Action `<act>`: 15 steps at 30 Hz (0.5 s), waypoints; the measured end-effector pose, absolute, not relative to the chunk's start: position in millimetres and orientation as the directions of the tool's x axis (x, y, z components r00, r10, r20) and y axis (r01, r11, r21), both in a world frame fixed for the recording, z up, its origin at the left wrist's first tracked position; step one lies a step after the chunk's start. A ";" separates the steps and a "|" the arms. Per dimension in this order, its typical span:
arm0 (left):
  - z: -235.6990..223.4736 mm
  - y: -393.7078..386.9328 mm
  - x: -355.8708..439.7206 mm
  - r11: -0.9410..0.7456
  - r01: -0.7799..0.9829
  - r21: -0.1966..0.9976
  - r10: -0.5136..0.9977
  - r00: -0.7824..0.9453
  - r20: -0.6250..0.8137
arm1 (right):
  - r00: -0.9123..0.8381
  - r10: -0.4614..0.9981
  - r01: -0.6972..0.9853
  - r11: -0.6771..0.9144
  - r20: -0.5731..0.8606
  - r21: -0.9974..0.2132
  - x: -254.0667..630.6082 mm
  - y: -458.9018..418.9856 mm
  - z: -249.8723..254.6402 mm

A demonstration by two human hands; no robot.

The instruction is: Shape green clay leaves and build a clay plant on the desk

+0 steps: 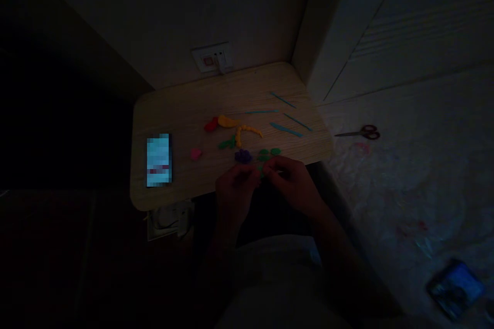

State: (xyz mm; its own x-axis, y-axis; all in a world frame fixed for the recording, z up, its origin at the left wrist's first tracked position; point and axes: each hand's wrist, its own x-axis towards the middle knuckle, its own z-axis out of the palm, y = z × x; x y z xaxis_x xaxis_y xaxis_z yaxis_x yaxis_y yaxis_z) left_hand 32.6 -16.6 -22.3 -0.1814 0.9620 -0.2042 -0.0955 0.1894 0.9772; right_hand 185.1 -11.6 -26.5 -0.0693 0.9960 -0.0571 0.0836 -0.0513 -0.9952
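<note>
My left hand and my right hand meet at the table's front edge, fingers pinched around a small piece of green modelling clay. Just beyond them lie several flat green clay ovals, shaped like leaves. A lumpy purple clay cluster sits left of these. Farther back are yellow-orange clay strips, a larger orange lump, a red lump and a green clay piece. A pink lump rests apart on the left. The dim light hides fine detail.
Blue modelling tools lie at the table's right. A lit phone is on the wooden table at left. Scissors and a dark-edged device rest on the pale sheet to the right. A wall socket holds a plug.
</note>
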 end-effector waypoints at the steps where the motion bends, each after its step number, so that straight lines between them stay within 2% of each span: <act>1: -22.5 -16.8 32.0 0.184 -0.096 0.978 0.962 -0.188 -0.200 | -0.072 0.996 0.088 -0.047 -0.054 -0.995 184.9 -11.9 -26.2; 7: -24.0 -17.3 28.8 0.167 -0.110 0.980 0.964 -0.190 -0.186 | -0.073 0.997 0.105 -0.015 -0.022 -0.994 183.5 -11.7 -24.9; 15: -25.9 -16.9 32.3 0.156 -0.188 0.970 0.981 -0.086 -0.174 | -0.024 0.995 0.017 -0.097 -0.097 -0.995 185.2 -9.4 -28.4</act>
State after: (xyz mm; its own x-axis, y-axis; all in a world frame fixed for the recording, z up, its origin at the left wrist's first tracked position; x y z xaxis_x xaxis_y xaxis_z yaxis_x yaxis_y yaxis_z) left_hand 32.3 -16.9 -25.9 -0.0859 0.9810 -0.1741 -0.1883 0.1557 0.9697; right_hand 185.2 -9.4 -28.4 -0.0239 0.9950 -0.0971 0.0166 -0.0967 -0.9952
